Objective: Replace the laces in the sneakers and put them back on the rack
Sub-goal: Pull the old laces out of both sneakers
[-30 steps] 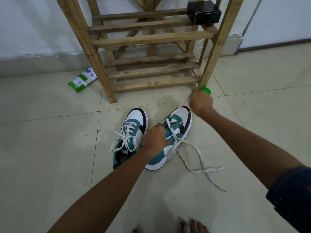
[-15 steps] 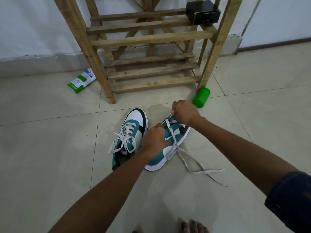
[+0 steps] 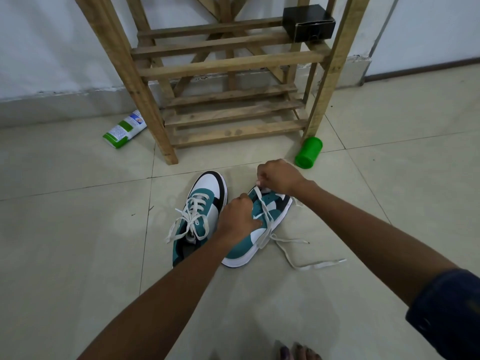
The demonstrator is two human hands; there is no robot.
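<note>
Two teal, white and black sneakers lie on the tiled floor before a wooden rack (image 3: 228, 66). The left sneaker (image 3: 205, 201) is laced and loosely tied. The right sneaker (image 3: 262, 224) is tilted on its side. My left hand (image 3: 237, 219) grips its upper near the tongue. My right hand (image 3: 279, 178) pinches the white lace (image 3: 265, 214) at the toe end of the eyelets. The lace's loose end (image 3: 309, 265) trails over the floor to the right.
A green cylindrical container (image 3: 309, 153) lies by the rack's front right leg. A green and white packet (image 3: 124, 129) lies left of the rack. A black box (image 3: 309, 23) sits on an upper shelf. My toes (image 3: 298, 352) show at the bottom edge.
My right hand has come back from near the rack's leg to the toe end of the right sneaker, uncovering the green container. The trailing lace has shortened. My left hand has stayed put.
</note>
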